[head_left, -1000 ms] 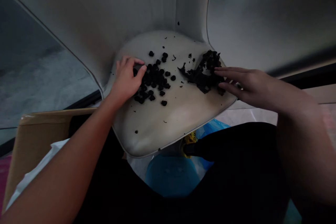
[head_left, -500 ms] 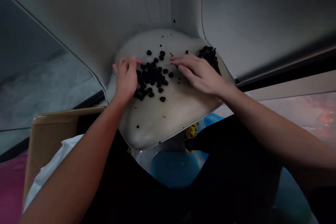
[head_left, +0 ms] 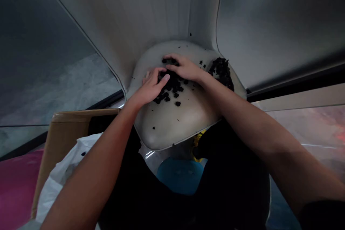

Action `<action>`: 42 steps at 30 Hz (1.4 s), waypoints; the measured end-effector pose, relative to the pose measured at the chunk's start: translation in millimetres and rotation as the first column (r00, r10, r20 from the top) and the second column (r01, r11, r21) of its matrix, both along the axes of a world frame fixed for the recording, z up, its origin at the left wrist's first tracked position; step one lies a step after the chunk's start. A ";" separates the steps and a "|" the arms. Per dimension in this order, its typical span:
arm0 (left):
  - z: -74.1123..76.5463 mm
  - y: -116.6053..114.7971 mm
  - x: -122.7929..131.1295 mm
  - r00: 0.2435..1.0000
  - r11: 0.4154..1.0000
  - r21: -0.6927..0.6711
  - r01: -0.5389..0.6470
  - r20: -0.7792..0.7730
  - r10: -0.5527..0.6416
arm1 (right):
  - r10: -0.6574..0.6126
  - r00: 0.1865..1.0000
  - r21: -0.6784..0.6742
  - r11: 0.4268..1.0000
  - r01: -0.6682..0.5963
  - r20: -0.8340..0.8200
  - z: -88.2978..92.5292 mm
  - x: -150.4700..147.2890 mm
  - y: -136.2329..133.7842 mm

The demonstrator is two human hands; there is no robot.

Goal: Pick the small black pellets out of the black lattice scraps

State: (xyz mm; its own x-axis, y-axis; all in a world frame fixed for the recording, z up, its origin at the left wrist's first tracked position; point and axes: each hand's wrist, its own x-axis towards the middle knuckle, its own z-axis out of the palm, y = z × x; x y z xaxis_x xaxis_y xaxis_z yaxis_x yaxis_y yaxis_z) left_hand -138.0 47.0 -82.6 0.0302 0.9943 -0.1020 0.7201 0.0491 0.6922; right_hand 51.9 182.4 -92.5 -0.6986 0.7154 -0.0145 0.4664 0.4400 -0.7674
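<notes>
Several small black rounded pieces [head_left: 172, 85] lie bunched on the pale seat of a chair [head_left: 164, 129]. My left hand [head_left: 151, 87] rests at the left side of the bunch, thumb and fingers apart. At the far side, my right hand [head_left: 186, 69] reaches over the pieces with its fingers stretched out, partly covering them. The fingertips of both hands are close together at the top of the bunch. To the right of my right hand is a heap of thin black scraps [head_left: 223, 73].
A cardboard box [head_left: 60, 129] with a white bag [head_left: 58, 179] stands at the left, near a pink object [head_left: 20, 187]. The chair's backrest [head_left: 167, 10] rises behind the seat. Loose black crumbs dot the seat. A blue object [head_left: 180, 176] lies below, between the legs.
My right hand has moved left over the black pieces, and my left hand has come closer to it. The pieces are gathered more tightly. The camera view has shifted slightly.
</notes>
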 end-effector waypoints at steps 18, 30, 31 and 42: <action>-3.7 -40.0 -1.7 0.971 0.972 0.066 0.226 -0.090 -0.220 | -0.022 0.993 -0.032 0.999 0.018 -0.120 5.3 -0.4 -42.9; -7.1 -28.0 24.0 0.830 0.966 0.207 0.152 -0.557 -0.012 | 0.044 0.971 0.554 0.815 -0.171 0.236 -7.2 18.7 -85.4; -6.6 -26.0 24.6 0.828 0.969 0.206 0.139 -0.561 0.000 | 0.022 0.969 0.568 0.807 -0.162 0.245 -8.3 17.0 -85.5; -2.1 -13.1 23.5 0.858 0.987 0.132 -0.093 -0.493 0.147 | -0.044 0.947 0.544 0.827 -0.145 0.319 -1.4 3.1 -74.5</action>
State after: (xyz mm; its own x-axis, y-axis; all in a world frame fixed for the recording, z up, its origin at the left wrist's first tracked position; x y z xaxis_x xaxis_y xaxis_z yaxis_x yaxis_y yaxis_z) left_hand -114.5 33.9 -84.7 -0.1184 0.9925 0.0289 0.9630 0.1077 0.2469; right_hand 55.1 107.9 -93.9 -0.7607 0.6303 0.1550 0.5987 0.7736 -0.2078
